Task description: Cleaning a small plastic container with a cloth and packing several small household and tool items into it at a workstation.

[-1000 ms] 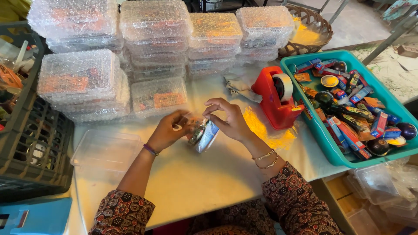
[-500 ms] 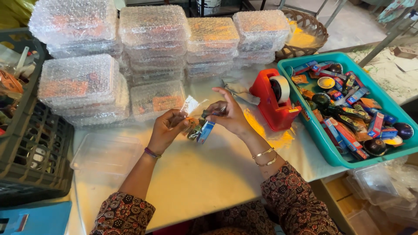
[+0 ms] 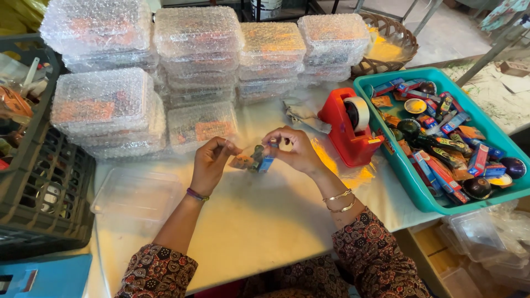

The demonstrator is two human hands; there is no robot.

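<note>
holding a small bundle of packets (image 3: 255, 159) between both hands just above the white table (image 3: 265, 221), we have the left hand (image 3: 211, 164) pinching the orange-brown end with thumb and fingertips, and the right hand (image 3: 295, 150) curled over the blue end, fingers closed on it from above. the bundle sits between the two hands, in front of the stacks of bubble-wrapped boxes (image 3: 199, 55) and just left of the red tape dispenser (image 3: 349, 128). to do this well, we judge that we should keep the pieces squeezed flush so none slides out, and keep both grips at the ends so the middle stays free. whether any tape is already on the bundle we cannot tell; it is too small to read. an empty clear lid or tray (image 3: 135, 193) lies on the table by our left forearm, and the teal tray (image 3: 386, 160) of mixed small goods sits well to the right, within reach of the right hand. we should hold the bundle low over the table, so a slip costs little.
</note>
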